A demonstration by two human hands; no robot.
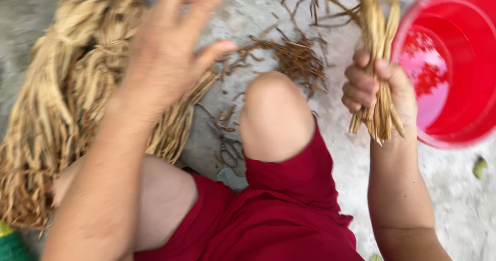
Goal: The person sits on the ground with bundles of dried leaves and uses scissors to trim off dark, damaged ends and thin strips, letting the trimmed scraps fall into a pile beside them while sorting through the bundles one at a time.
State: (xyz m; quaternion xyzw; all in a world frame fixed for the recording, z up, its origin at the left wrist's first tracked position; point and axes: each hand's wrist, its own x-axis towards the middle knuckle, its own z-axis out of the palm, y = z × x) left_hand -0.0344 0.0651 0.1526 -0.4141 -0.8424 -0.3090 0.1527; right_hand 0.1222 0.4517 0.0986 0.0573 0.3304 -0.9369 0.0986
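My right hand (377, 88) is closed around a bundle of dry tan straw-like fibres (376, 28), holding it upright beside a red bucket (460, 64). The bundle's cut ends stick out below my fist. My left hand (173, 49) is raised and blurred, fingers spread, holding nothing, above a large pile of the same pale fibres (62, 111) on the ground at the left. My bent knees in red shorts (289, 209) fill the lower middle.
Water stands inside the red bucket at the right edge. Dark brown stem scraps (294, 54) lie scattered on the grey concrete ground (460, 209) ahead of my knee. A green object (10, 243) shows at the bottom left corner.
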